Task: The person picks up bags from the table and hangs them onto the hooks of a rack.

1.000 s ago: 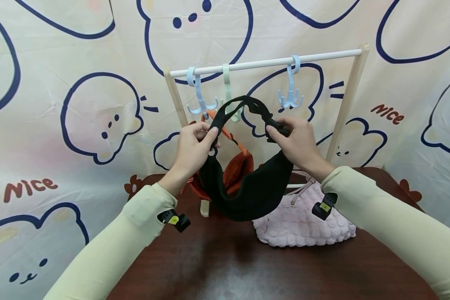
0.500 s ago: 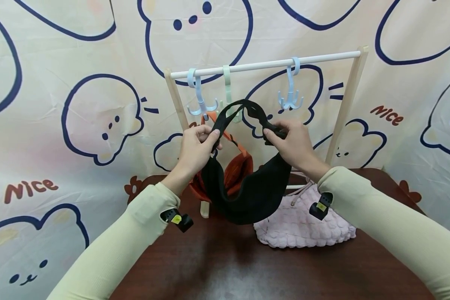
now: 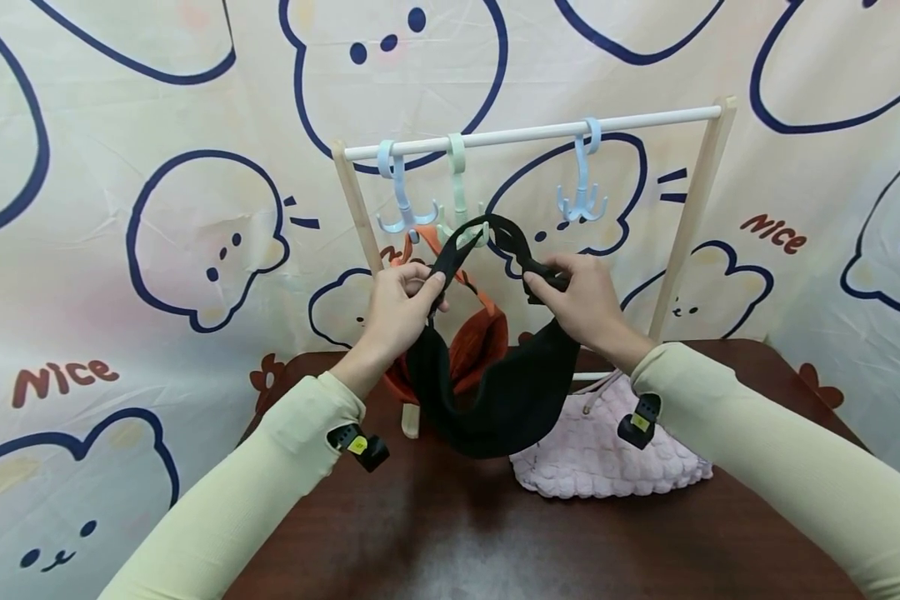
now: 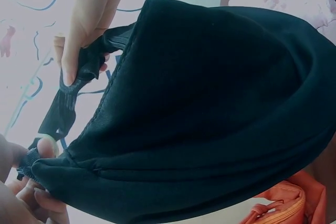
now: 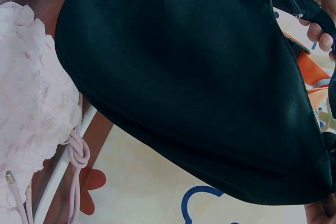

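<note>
A black fabric bag (image 3: pixel 495 417) hangs between both hands, its strap (image 3: pixel 504 225) arched upward in a loop. My left hand (image 3: pixel 399 310) pinches the strap's left side. The right side is gripped by my right hand (image 3: pixel 587 302), thumb on top. At the loop's top, the strap is by the lower prongs of a green hook (image 3: pixel 458 183); whether it rests on a prong I cannot tell. In the right wrist view a zipper runs along the edge of the black bag (image 5: pixel 184 77). Behind it, an orange-red bag (image 3: pixel 482 337) hangs by its strap near the left blue hook (image 3: pixel 403 200).
A white rail (image 3: pixel 540 132) on wooden posts carries the hooks, with another blue hook (image 3: pixel 582 183) to the right. A pink quilted bag (image 3: pixel 607 450) lies on the dark brown table (image 3: pixel 450 533). A printed cloth (image 3: pixel 195 108) hangs behind.
Both hands have lowered slightly in view with the black bag. The strap's loop has dropped from above the green hook's prongs to their level.
</note>
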